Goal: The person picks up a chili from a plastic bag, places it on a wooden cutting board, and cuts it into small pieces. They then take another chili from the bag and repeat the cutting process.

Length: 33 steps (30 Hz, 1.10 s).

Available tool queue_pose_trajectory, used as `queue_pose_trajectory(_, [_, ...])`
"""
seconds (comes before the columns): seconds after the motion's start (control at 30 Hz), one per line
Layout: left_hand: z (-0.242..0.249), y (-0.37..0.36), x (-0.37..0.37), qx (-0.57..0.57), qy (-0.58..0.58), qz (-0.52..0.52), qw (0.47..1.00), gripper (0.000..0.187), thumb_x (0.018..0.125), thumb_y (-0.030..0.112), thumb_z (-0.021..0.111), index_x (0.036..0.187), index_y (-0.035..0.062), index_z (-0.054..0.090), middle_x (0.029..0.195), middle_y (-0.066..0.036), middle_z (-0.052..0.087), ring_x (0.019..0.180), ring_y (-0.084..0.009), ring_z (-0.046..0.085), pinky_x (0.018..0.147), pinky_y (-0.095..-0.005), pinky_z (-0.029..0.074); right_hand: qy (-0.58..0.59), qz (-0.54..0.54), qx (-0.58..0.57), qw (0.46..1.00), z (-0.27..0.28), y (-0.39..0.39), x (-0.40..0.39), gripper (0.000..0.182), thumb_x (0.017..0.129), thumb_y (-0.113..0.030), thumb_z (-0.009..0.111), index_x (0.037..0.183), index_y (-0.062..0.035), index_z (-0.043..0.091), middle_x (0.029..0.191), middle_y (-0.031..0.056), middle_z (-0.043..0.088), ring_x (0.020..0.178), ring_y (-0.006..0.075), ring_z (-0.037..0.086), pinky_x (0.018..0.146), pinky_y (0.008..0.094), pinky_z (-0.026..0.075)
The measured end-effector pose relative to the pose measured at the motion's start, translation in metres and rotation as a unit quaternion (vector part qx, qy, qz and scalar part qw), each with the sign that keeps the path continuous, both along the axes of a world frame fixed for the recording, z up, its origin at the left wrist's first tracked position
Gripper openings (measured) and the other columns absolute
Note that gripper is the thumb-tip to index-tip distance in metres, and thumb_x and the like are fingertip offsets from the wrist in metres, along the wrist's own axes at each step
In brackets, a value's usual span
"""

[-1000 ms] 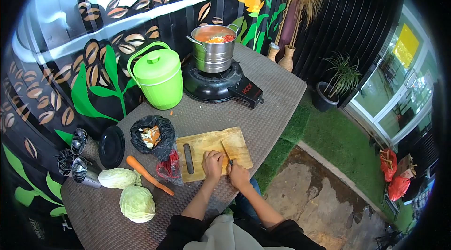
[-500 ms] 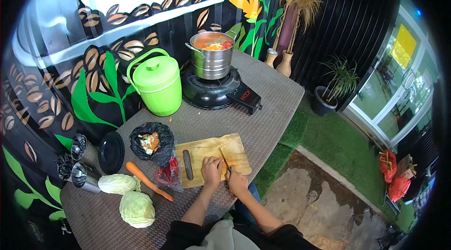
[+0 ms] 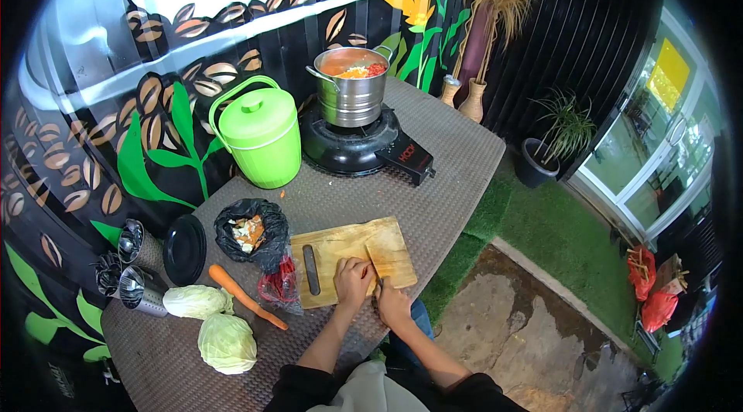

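On the wooden cutting board [image 3: 333,242], my left hand [image 3: 353,280] rests with its fingers curled. A small orange-red bit shows at its fingertips, too hidden to name. My right hand [image 3: 395,307] is closed round the handle of a knife [image 3: 372,259] at the board's near edge. The knife's blade points away from me, right beside my left fingertips. Left of the board lie a whole carrot [image 3: 248,297], a clear bag of red chillies [image 3: 280,287] and a black plastic bag [image 3: 267,218] holding orange and white scraps.
A round cabbage [image 3: 227,344] and a longer cabbage [image 3: 197,301] lie at left, near metal utensil holders [image 3: 142,292] and a black lid [image 3: 184,248]. Farther back stand a green lidded bucket [image 3: 259,137] and a steel pot [image 3: 352,96] of food on a portable stove [image 3: 348,150].
The knife and my right hand have shifted very slightly, the blade staying beside my left fingertips. My left hand stays nearly in place on the board. The whole view has moved a little.
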State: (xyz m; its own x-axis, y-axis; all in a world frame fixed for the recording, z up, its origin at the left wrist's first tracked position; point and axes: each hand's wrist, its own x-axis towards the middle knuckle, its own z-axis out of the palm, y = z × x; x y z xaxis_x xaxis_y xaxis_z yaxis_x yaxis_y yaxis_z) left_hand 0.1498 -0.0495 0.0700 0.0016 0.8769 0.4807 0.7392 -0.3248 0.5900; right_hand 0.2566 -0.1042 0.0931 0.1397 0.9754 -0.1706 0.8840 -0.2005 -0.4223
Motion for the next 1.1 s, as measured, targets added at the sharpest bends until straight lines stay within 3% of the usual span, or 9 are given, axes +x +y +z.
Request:
queue_pose_trajectory(0.07, [-0.002,0.001,0.001,-0.009,-0.039,-0.005,0.999,0.011,0.074,0.011,0.070,0.084,0.0055,0.073,0.083,-0.004,0.064,0.085,-0.0234,0.056,0.074,-0.0351,0.050,0.024,0.005,-0.021,0.999,0.005,0.007,0.001,0.035,0.095,-0.033,0.046,0.104,0.0006,0.047,0.083,0.0289,0.064,0.082,0.0443,0.064,0.074,0.0515,0.051])
queue_pose_trajectory(0.27, [-0.008,0.002,-0.001,-0.010,-0.063,-0.016,0.998,0.012,0.075,0.010,0.069,0.085,0.0035,0.072,0.085,-0.007,0.065,0.085,-0.0256,0.057,0.076,-0.0355,0.049,0.039,0.032,-0.044,0.998,0.018,0.028,0.015,0.036,0.095,-0.035,0.046,0.102,-0.0002,0.052,0.089,0.0266,0.065,0.087,0.0406,0.065,0.079,0.0523,0.050])
queue_pose_trajectory(0.37, [-0.011,0.003,-0.002,-0.001,-0.062,-0.013,0.998,0.012,0.075,0.010,0.069,0.085,0.0030,0.072,0.086,-0.007,0.065,0.085,-0.0259,0.057,0.076,-0.0357,0.049,0.047,0.023,-0.032,0.998,0.018,0.016,0.010,0.038,0.094,-0.035,0.045,0.105,0.0012,0.049,0.090,0.0288,0.064,0.088,0.0444,0.063,0.080,0.0505,0.050])
queue_pose_trajectory(0.53, [-0.006,0.002,-0.002,-0.018,-0.057,-0.012,0.998,0.012,0.077,0.008,0.070,0.087,0.0044,0.073,0.086,-0.008,0.066,0.086,-0.0253,0.058,0.075,-0.0351,0.049,0.039,-0.012,-0.051,0.998,0.002,0.010,-0.002,0.038,0.094,-0.036,0.046,0.105,0.0008,0.049,0.087,0.0285,0.064,0.087,0.0439,0.064,0.078,0.0508,0.050])
queue_pose_trajectory(0.8, [-0.012,0.004,-0.004,-0.021,-0.079,-0.017,0.996,0.011,0.076,0.008,0.069,0.085,0.0021,0.073,0.085,-0.009,0.067,0.084,-0.0257,0.058,0.075,-0.0357,0.049,-0.001,0.035,0.002,0.999,0.002,0.020,0.007,0.034,0.095,-0.035,0.045,0.098,-0.0015,0.048,0.080,0.0261,0.065,0.077,0.0430,0.065,0.071,0.0501,0.052])
queue_pose_trajectory(1.1, [-0.010,0.002,-0.004,-0.012,-0.076,-0.018,0.997,0.011,0.075,0.006,0.072,0.086,0.0019,0.073,0.081,-0.010,0.066,0.084,-0.0261,0.055,0.073,-0.0357,0.047,0.009,0.015,0.023,1.000,-0.006,0.021,0.001,0.032,0.094,-0.034,0.046,0.099,-0.0021,0.048,0.080,0.0274,0.065,0.078,0.0432,0.065,0.071,0.0526,0.052])
